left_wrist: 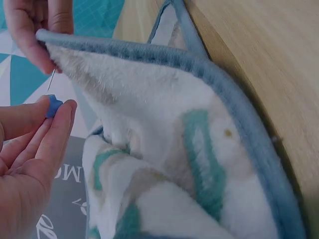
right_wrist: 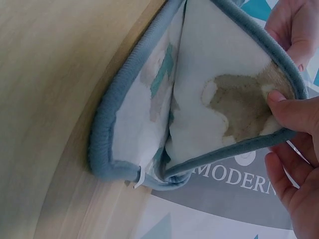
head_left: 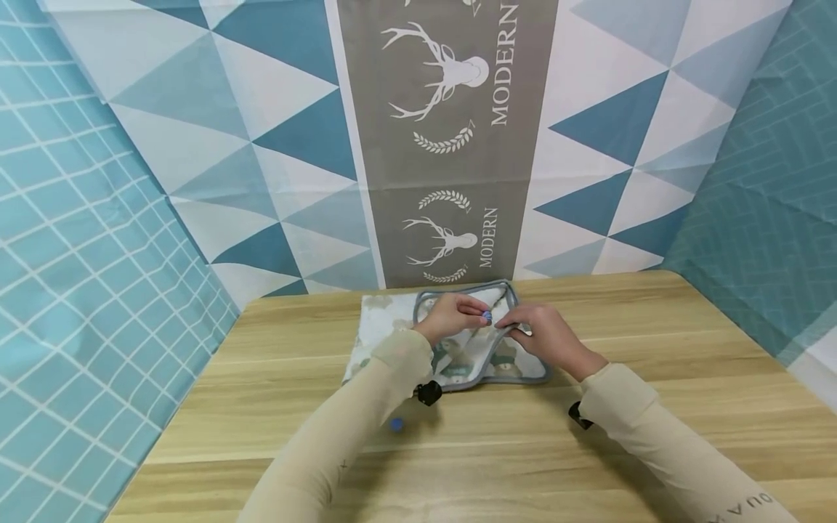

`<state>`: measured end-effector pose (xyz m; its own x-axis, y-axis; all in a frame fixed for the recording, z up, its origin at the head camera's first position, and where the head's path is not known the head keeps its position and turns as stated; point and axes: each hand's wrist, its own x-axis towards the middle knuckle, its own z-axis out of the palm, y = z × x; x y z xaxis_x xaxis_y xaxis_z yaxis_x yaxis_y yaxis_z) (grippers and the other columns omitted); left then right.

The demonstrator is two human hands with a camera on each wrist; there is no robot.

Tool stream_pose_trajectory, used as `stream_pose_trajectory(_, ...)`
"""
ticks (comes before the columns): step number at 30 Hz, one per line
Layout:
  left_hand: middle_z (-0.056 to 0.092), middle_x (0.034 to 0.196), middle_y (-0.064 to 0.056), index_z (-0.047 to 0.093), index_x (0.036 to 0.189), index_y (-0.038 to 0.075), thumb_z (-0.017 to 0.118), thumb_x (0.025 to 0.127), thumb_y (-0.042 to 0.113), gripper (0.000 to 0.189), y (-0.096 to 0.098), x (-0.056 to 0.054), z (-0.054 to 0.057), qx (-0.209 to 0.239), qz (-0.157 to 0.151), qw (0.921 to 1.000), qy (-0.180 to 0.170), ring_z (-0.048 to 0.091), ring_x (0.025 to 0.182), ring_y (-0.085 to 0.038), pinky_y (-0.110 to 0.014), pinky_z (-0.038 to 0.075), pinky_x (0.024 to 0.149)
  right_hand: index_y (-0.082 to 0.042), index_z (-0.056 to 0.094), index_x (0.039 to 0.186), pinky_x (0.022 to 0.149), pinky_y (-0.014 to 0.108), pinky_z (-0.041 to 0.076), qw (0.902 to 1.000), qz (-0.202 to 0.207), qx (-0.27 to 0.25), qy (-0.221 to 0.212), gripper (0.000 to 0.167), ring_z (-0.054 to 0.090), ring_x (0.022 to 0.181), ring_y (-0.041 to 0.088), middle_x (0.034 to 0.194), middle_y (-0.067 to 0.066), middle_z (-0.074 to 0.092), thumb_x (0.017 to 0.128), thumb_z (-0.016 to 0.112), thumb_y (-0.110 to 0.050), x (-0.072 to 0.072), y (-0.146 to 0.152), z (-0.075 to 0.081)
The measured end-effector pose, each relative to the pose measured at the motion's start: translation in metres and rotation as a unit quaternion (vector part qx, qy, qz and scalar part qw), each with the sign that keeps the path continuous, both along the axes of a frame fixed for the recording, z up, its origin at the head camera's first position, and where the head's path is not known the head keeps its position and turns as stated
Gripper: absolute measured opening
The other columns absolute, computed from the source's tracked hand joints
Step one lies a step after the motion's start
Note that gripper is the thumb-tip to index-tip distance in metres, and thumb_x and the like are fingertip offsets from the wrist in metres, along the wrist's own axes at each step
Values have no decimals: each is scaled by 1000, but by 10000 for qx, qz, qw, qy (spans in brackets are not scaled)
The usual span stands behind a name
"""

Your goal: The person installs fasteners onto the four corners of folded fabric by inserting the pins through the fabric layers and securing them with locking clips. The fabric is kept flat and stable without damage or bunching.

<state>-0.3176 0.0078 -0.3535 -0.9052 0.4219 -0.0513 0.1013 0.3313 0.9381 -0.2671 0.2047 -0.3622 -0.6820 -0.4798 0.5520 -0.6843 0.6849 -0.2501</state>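
My left hand (head_left: pixel 453 317) pinches a blue-headed pin (left_wrist: pixel 54 105) between thumb and fingers; its thin metal shaft points up at the cloth's edge. Whether the tip touches the cloth I cannot tell. A fleecy white cloth (head_left: pixel 399 319) with green and brown patches and a grey-blue border lies folded at the back of the table. Its corner is lifted by my right hand (head_left: pixel 548 338), which grips it between thumb and fingers. In the right wrist view, the thumb (right_wrist: pixel 286 112) presses on the cloth's inner face, beside a brown patch.
Another small blue piece (head_left: pixel 397 424) lies on the wooden table (head_left: pixel 497 465), nearer to me, by the left forearm. Patterned fabric (head_left: pixel 451 145) hangs right behind the table's back edge. A black wrist device (head_left: pixel 429 393) sits below the left cuff.
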Motion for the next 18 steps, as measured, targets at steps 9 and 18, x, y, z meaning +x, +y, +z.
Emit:
stream_pose_trajectory(9,68,105,-17,68,111,4,68,84,6,27,4,3,0,209,3,9996,-166,67,87,-17,-43,50,91,-10,75,90,75,37,55,10000,-25,-1,-59,18,68,84,18,89,2,73,75,75,0,1,-4,1)
stream_pose_trajectory(18,65,108,-23,63,116,-3,62,87,0,30,-1,17,17,112,-90,9998,-147,67,90,-23,-39,52,88,-11,75,90,75,36,55,9999,-62,78,-130,18,67,83,17,88,2,73,76,74,0,2,-6,3)
